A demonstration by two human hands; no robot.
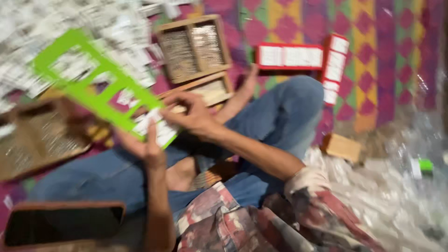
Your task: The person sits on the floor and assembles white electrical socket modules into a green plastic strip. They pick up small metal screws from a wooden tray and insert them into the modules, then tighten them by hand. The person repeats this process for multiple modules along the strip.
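We sit on a woven floor mat (pixel 373 70) of purple and yellow diamonds. Our left hand (pixel 142 147) and right hand (pixel 193 116) close their fingers on a green frame (pixel 93 84), left of wooden trays (pixel 193 46).

Dim, warm indoor light with heavy motion blur throughout, soft shadows, and darkened, smeared lower corners.

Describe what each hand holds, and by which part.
Both the left hand and right hand grip the green frame at its near lower end.
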